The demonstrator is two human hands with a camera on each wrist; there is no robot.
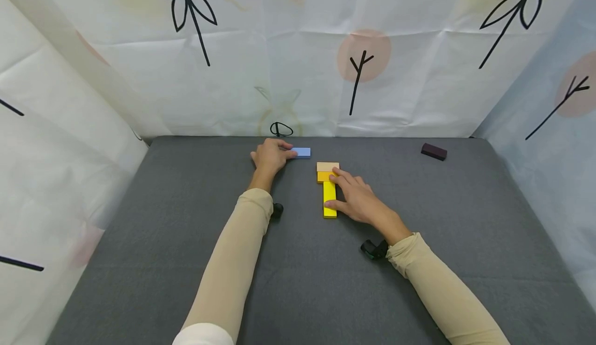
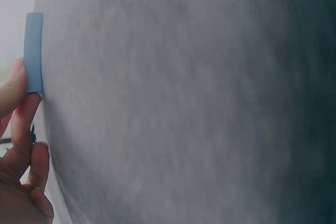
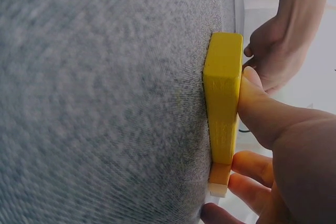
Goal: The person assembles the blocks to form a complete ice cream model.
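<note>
Left hand: the left hand [image 1: 270, 156] lies far out on the gray desk [image 1: 139, 241], its fingertips [image 2: 21, 85] pinching the near end of the blue block [image 1: 301, 152].
Blue block: lies flat just beyond the left fingertips, long axis crosswise, free end pointing toward the right hand.
Right hand: the right hand [image 1: 358, 200] rests beside the yellow block [image 1: 329, 199], thumb [image 3: 257, 103] pressed on its side and fingers reaching to its far end; it steadies rather than lifts.
Yellow block: flat on the desk, left of the right palm, long axis running away from the person, far end meeting the orange block [image 1: 325, 176].
Tan block: the tan block [image 1: 327, 167] sits just past the orange one, crosswise.
Progress: judged as three blocks already joined; blue block not yet brought over.
Dark block: the dark block [image 1: 434, 151] lies well apart, beyond the right hand, untouched.
</note>
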